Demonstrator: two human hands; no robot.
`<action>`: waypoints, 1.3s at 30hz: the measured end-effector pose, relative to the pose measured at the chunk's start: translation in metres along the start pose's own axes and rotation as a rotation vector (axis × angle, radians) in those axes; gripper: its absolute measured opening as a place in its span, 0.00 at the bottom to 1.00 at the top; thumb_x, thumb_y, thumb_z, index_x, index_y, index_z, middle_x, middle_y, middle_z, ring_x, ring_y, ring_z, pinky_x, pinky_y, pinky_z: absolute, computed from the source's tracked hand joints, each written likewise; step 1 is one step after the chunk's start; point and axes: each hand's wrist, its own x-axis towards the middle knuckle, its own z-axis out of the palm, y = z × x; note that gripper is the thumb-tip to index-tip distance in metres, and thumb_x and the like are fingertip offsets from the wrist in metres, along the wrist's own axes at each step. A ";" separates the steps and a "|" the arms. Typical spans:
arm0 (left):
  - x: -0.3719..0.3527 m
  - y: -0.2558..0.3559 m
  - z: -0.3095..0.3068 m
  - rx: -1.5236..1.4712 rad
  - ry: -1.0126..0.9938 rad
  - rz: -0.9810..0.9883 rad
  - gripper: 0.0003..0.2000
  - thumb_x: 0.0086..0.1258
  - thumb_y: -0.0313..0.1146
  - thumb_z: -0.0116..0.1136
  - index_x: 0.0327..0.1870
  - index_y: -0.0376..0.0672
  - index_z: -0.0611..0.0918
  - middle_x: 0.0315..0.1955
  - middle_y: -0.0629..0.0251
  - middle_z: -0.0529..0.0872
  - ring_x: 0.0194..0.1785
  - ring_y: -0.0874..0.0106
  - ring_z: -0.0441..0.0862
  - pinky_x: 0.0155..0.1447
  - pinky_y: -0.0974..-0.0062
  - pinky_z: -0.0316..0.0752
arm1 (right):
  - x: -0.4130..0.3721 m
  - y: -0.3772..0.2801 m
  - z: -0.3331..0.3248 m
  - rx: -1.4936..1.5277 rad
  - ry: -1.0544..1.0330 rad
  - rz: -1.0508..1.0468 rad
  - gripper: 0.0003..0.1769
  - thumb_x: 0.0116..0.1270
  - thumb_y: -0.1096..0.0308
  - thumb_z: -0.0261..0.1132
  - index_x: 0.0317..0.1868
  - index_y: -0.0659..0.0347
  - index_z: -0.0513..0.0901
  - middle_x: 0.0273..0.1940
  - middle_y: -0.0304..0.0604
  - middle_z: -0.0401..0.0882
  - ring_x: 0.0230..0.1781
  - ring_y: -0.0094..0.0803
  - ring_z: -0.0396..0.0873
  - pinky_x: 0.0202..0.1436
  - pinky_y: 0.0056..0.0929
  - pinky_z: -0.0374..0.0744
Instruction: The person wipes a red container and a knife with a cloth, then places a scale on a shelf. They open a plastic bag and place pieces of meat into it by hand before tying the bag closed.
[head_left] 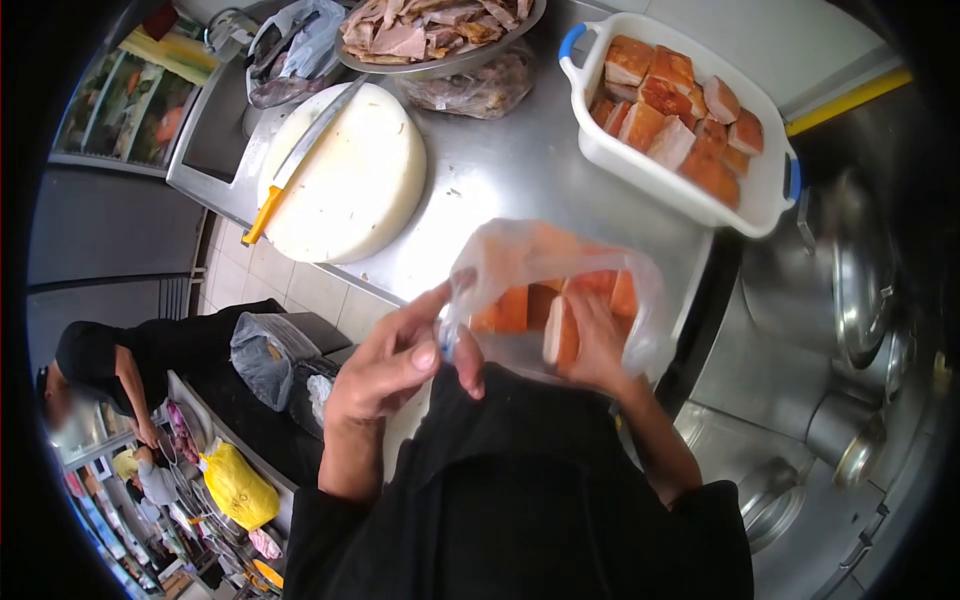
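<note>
A clear plastic bag (490,262) with several orange-skinned meat blocks inside lies at the front edge of the steel table. My left hand (392,365) is at the bag's left side, fingers curled on its rim, thumb apart. My right hand (597,345) reaches into the bag's opening, its fingers around a meat block (560,330) with a pale side. Beyond the bag, at the right, a white basin (640,165) with blue handles holds more browned meat blocks (672,70).
A knife (300,150) with a yellow handle lies across a round white cutting board (360,190). Behind are a metal bowl (470,62) of sliced meat and bagged items (480,85). Large metal pots (830,270) stand right. A person (110,365) is at the far left.
</note>
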 end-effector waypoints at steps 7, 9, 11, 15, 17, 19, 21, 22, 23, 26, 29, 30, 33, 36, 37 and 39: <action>-0.001 -0.007 0.004 0.030 -0.042 -0.009 0.52 0.63 0.44 0.68 0.76 0.21 0.47 0.38 0.45 0.84 0.44 0.58 0.84 0.56 0.65 0.75 | 0.000 0.004 0.047 -0.221 0.341 -0.136 0.39 0.50 0.68 0.71 0.66 0.64 0.73 0.55 0.59 0.69 0.54 0.56 0.70 0.61 0.51 0.71; -0.004 -0.009 0.001 0.027 -0.042 0.006 0.51 0.63 0.44 0.68 0.76 0.21 0.47 0.38 0.44 0.84 0.45 0.57 0.84 0.57 0.64 0.75 | 0.002 0.000 0.058 -0.246 0.381 -0.104 0.40 0.49 0.68 0.71 0.66 0.64 0.73 0.55 0.58 0.70 0.54 0.56 0.70 0.62 0.51 0.71; -0.004 -0.009 0.001 0.059 -0.040 0.003 0.52 0.63 0.47 0.67 0.76 0.22 0.48 0.38 0.43 0.83 0.45 0.57 0.85 0.57 0.62 0.76 | 0.007 0.000 0.064 -0.250 0.428 -0.113 0.41 0.49 0.68 0.70 0.68 0.65 0.72 0.57 0.57 0.71 0.55 0.56 0.70 0.62 0.51 0.71; -0.002 -0.010 0.006 0.113 -0.031 -0.024 0.54 0.63 0.52 0.67 0.77 0.24 0.48 0.39 0.42 0.82 0.45 0.55 0.85 0.57 0.59 0.78 | 0.012 0.017 0.081 -0.251 0.452 -0.195 0.44 0.50 0.67 0.70 0.71 0.65 0.69 0.64 0.57 0.69 0.56 0.56 0.70 0.65 0.52 0.70; 0.000 -0.012 0.008 0.088 -0.036 -0.026 0.52 0.63 0.49 0.67 0.77 0.24 0.49 0.39 0.42 0.83 0.45 0.56 0.85 0.57 0.59 0.77 | 0.012 0.024 0.088 -0.299 0.432 -0.198 0.45 0.51 0.67 0.70 0.72 0.65 0.68 0.67 0.57 0.67 0.57 0.58 0.69 0.66 0.53 0.68; 0.004 -0.013 0.009 0.050 -0.054 -0.025 0.50 0.64 0.45 0.67 0.77 0.23 0.49 0.39 0.43 0.83 0.45 0.56 0.84 0.58 0.60 0.76 | 0.015 0.027 0.094 -0.383 0.421 -0.170 0.45 0.51 0.65 0.71 0.72 0.65 0.68 0.70 0.57 0.66 0.60 0.62 0.68 0.69 0.54 0.67; 0.008 -0.012 0.013 0.044 -0.043 -0.021 0.51 0.64 0.45 0.67 0.77 0.24 0.49 0.39 0.43 0.83 0.44 0.56 0.84 0.57 0.59 0.76 | 0.011 0.012 0.060 -0.370 0.343 -0.200 0.48 0.51 0.68 0.70 0.74 0.65 0.64 0.71 0.57 0.63 0.66 0.63 0.64 0.70 0.55 0.66; 0.008 -0.011 0.014 0.040 -0.026 -0.015 0.51 0.63 0.46 0.67 0.77 0.24 0.49 0.39 0.43 0.83 0.44 0.56 0.84 0.57 0.58 0.76 | 0.009 0.001 0.038 -0.360 0.298 -0.224 0.49 0.51 0.70 0.70 0.75 0.65 0.62 0.71 0.57 0.62 0.69 0.64 0.62 0.71 0.56 0.65; 0.008 -0.009 0.014 0.048 -0.022 -0.022 0.51 0.63 0.46 0.67 0.77 0.25 0.49 0.38 0.42 0.83 0.44 0.55 0.84 0.57 0.58 0.77 | 0.008 -0.009 0.016 -0.227 0.237 -0.170 0.46 0.52 0.68 0.71 0.73 0.64 0.65 0.70 0.57 0.64 0.69 0.62 0.64 0.70 0.54 0.67; 0.006 -0.007 0.010 0.024 -0.017 -0.017 0.51 0.63 0.47 0.66 0.78 0.26 0.49 0.38 0.42 0.83 0.44 0.55 0.85 0.57 0.58 0.77 | 0.022 -0.021 -0.047 0.092 0.184 -0.084 0.38 0.55 0.62 0.74 0.67 0.62 0.73 0.66 0.56 0.70 0.65 0.55 0.70 0.68 0.49 0.70; 0.005 -0.007 0.006 0.032 -0.043 -0.002 0.50 0.64 0.48 0.65 0.78 0.28 0.49 0.38 0.40 0.83 0.45 0.53 0.85 0.58 0.60 0.77 | 0.057 0.008 -0.109 0.458 0.251 -0.020 0.30 0.58 0.57 0.76 0.59 0.61 0.81 0.61 0.54 0.76 0.59 0.48 0.77 0.64 0.48 0.74; 0.005 -0.007 0.006 0.031 -0.047 0.006 0.50 0.64 0.48 0.65 0.78 0.28 0.49 0.38 0.40 0.83 0.44 0.53 0.85 0.58 0.60 0.77 | 0.076 0.021 -0.132 0.727 0.187 0.085 0.27 0.60 0.56 0.75 0.57 0.60 0.83 0.60 0.53 0.77 0.57 0.47 0.78 0.63 0.48 0.75; 0.005 -0.008 0.007 0.019 -0.025 0.007 0.51 0.63 0.48 0.65 0.78 0.28 0.49 0.38 0.39 0.83 0.45 0.51 0.85 0.59 0.61 0.76 | 0.138 0.057 -0.178 -0.014 0.731 0.287 0.38 0.54 0.45 0.77 0.57 0.64 0.81 0.56 0.52 0.81 0.57 0.47 0.80 0.62 0.45 0.77; 0.005 -0.009 0.009 0.017 0.013 0.013 0.52 0.62 0.48 0.66 0.78 0.27 0.48 0.38 0.39 0.83 0.44 0.51 0.86 0.58 0.61 0.76 | 0.187 0.092 -0.178 -0.312 0.738 0.497 0.46 0.48 0.39 0.77 0.60 0.64 0.80 0.59 0.55 0.80 0.61 0.47 0.79 0.65 0.43 0.76; 0.005 -0.009 0.010 0.016 0.031 0.013 0.52 0.62 0.48 0.66 0.78 0.26 0.48 0.38 0.39 0.83 0.44 0.50 0.86 0.58 0.61 0.76 | 0.193 0.094 -0.180 -0.277 0.651 0.565 0.48 0.46 0.37 0.77 0.62 0.63 0.80 0.62 0.57 0.79 0.63 0.47 0.78 0.66 0.43 0.76; 0.005 -0.007 0.011 0.006 0.058 0.023 0.52 0.62 0.48 0.66 0.77 0.25 0.49 0.37 0.38 0.83 0.43 0.50 0.86 0.58 0.61 0.76 | 0.197 0.099 -0.186 -0.116 0.557 0.514 0.45 0.45 0.44 0.79 0.59 0.66 0.80 0.57 0.58 0.81 0.59 0.47 0.80 0.64 0.39 0.77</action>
